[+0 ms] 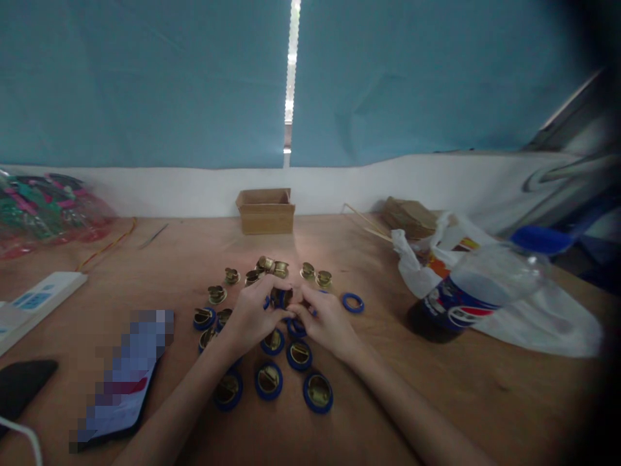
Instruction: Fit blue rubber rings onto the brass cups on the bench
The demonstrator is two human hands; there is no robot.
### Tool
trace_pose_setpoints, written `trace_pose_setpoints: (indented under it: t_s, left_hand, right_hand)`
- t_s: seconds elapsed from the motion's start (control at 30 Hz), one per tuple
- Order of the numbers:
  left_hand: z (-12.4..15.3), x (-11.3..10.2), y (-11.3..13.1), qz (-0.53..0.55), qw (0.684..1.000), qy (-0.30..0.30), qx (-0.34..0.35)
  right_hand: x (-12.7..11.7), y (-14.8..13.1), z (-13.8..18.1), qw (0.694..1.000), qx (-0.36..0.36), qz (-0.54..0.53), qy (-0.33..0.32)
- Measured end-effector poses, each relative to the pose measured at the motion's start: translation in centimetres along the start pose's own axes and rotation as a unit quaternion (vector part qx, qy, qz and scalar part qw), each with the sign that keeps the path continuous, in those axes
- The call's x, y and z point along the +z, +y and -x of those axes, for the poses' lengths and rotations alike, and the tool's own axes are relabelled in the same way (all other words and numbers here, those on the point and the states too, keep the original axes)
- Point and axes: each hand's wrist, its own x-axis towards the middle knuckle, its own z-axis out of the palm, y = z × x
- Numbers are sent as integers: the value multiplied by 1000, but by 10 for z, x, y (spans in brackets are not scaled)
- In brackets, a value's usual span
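My left hand point(255, 314) and my right hand point(324, 317) meet over the middle of the pile, fingertips pinched together. Between them is a small round brass-coloured clip piece point(281, 298) with blue at its edge, partly hidden by the fingers. Below my hands lie several brass-coloured pieces set in blue rings, such as a finished-looking disc point(269, 380) and another disc point(318, 392). Beyond my fingers stand several loose brass-coloured clips point(324, 278) without rings. A loose blue ring point(353, 302) rests right of my right hand.
A small open cardboard box point(266, 219) stands by the wall. At right, a cola bottle point(466, 304) leans on a white plastic bag point(543, 330). On the left are a phone point(123, 382), a white power strip point(41, 304) and clear-wrapped items point(48, 207).
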Motion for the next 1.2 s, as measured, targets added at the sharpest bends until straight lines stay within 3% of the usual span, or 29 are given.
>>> trace_pose_setpoints:
  t_s: [0.27, 0.53, 0.7, 1.2]
  left_hand:
    - [1, 2, 5, 1, 999, 30, 46]
    - [2, 1, 10, -60, 994, 13, 86]
    - [1, -2, 10, -42, 991, 7, 124]
    - [4, -5, 15, -10, 980, 90, 176]
  right_hand:
    - [-2, 1, 3, 998, -12, 63, -10]
    - [-4, -1, 5, 987, -107, 122, 1]
    - [-5, -10, 5, 979, -141, 143, 20]
    - [-5, -25, 5, 968, -183, 142, 92]
